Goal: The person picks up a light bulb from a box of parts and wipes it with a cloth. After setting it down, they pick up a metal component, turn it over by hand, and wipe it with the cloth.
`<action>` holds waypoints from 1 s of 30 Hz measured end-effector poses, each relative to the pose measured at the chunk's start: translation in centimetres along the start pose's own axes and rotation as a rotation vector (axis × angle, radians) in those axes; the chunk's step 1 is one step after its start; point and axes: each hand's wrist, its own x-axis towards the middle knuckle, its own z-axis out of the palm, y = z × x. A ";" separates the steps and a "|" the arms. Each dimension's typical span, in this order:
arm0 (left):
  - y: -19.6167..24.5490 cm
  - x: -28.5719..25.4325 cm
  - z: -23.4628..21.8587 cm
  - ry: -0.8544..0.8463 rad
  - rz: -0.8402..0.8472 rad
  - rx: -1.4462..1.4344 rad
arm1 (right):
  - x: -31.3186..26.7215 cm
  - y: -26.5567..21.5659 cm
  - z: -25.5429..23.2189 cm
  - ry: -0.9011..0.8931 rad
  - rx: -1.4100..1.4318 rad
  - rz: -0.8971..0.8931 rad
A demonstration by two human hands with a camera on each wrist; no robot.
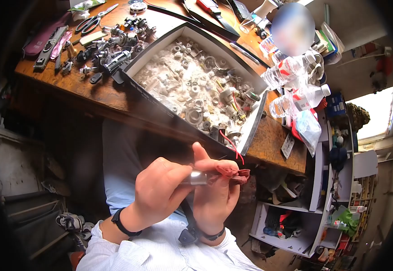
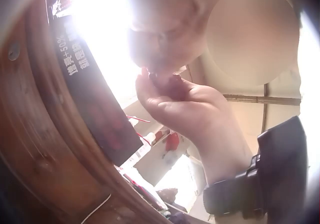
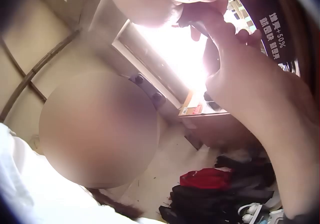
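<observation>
In the head view, both hands are close together in front of the chest, below the table edge. My left hand (image 1: 158, 187) pinches a short, shiny, see-through cylindrical piece (image 1: 197, 177) between thumb and fingers. My right hand (image 1: 215, 198) grips a crumpled reddish-brown cloth (image 1: 233, 173), and the cylinder's far end reaches toward it. Fingers hide part of the piece, so I cannot tell its exact kind. The right wrist view shows the hands meeting against bright window light. Just beyond them, a black-sided open box (image 1: 160, 74) holds many small, dusty metal and plastic parts.
Used lamp-like parts (image 1: 115, 61) are heaped on the wooden table (image 1: 81, 92) left of the box, near scissors (image 1: 89, 25). Clear plastic bottles (image 1: 298, 99) lie at the right edge. Red wires (image 1: 233, 147) hang over the box's near corner. Shelves (image 1: 291, 239) stand at lower right.
</observation>
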 end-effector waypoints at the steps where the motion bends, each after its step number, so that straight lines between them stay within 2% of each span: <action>1: 0.0 0.1 -0.1 -0.004 0.035 0.028 | -0.1 0.0 0.0 0.031 0.045 0.002; 5: -0.2 0.2 -0.3 -0.090 0.068 0.051 | 0.3 -0.2 -0.1 -0.043 0.004 -0.094; 9: -0.3 0.0 0.0 -0.186 0.049 0.000 | 0.3 -0.7 -0.2 -0.073 0.049 -0.038; 11: -0.5 -0.2 0.0 -0.231 0.033 -0.129 | 0.4 -0.6 -0.4 -0.103 0.083 -0.030; 13: -0.5 -0.3 -0.5 -0.266 -0.018 -0.183 | 0.4 -0.6 -0.6 -0.132 0.118 -0.022; 15: -0.7 -0.6 -0.9 -0.417 -0.176 -0.370 | 0.3 -0.5 -0.8 -0.180 0.144 -0.021; 17: -0.2 -0.3 -0.8 -0.422 -0.197 -0.380 | 0.0 -0.5 -0.7 -0.112 0.208 0.011; 19: 1.1 0.7 -0.2 -0.252 -0.225 -0.317 | 0.0 -0.3 -0.5 -0.044 0.272 0.042; 23: 0.2 -0.3 0.5 -0.198 -0.090 -0.257 | 0.1 -0.2 -0.5 -0.028 0.223 -0.016; 27: 0.2 0.1 -0.5 -0.288 -0.108 -0.340 | 0.0 -0.4 -1.0 -0.095 0.173 -0.021; 29: 0.4 -0.5 -1.0 -0.408 -0.475 -0.625 | 0.0 -0.3 -1.0 -0.112 0.166 -0.023; 30: 0.4 -0.6 -1.0 -0.422 -0.576 -0.767 | 0.0 -0.3 -0.9 -0.115 0.128 -0.045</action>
